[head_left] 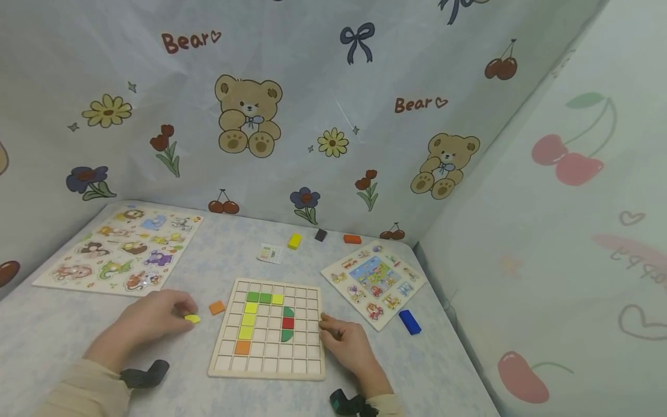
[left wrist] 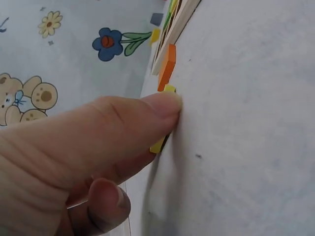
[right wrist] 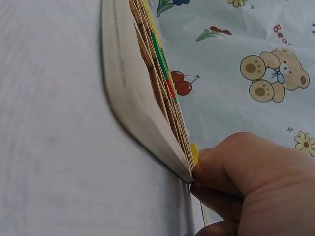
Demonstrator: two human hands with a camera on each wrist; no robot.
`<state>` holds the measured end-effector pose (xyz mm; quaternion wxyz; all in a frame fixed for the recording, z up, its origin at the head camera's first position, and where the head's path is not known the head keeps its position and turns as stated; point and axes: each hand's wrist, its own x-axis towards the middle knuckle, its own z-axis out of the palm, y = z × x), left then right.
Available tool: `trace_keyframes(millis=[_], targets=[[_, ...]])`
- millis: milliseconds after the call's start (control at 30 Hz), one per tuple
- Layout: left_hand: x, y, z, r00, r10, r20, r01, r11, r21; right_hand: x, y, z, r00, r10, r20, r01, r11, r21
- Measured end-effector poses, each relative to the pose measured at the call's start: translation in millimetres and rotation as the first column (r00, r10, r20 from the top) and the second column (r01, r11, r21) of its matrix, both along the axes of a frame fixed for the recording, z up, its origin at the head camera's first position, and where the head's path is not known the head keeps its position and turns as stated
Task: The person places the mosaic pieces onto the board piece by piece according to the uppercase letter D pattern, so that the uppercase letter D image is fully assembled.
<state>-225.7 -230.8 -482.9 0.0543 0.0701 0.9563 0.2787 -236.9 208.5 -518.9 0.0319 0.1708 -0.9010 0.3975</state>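
My left hand (head_left: pixel 153 317) pinches a small yellow piece (head_left: pixel 192 318) between thumb and fingers, low over the table. In the left wrist view the thumb hides most of this yellow piece (left wrist: pixel 160 144). Just to its right lies an orange block (head_left: pixel 216 307), apart from the board. A wooden grid board (head_left: pixel 224 366) is in the middle, its cells partly filled with green, yellow, orange and red pieces. On the board's right edge, my right hand (head_left: pixel 350 346) grips the rim with thumb and finger. The right wrist view shows that fingertip hold at the board's edge (right wrist: pixel 147 118).
An animal puzzle board (head_left: pixel 117 282) lies at the far left, a smaller picture puzzle (head_left: pixel 339 272) at the right. A blue block (head_left: pixel 410 322) sits beside it. Behind the board are a small pattern card (head_left: pixel 270 253) and yellow (head_left: pixel 294 241), black (head_left: pixel 321 234) and orange-red (head_left: pixel 352 238) blocks.
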Motion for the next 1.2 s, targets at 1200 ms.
trace_keyframes(millis=[1200], targets=[[14.0, 100, -3.5, 0.997, 0.002, -0.078, 0.022, 0.952, 0.306, -0.6, 1, -1.0, 1.0, -0.004, 0.011, 0.004, 1.0, -0.004]])
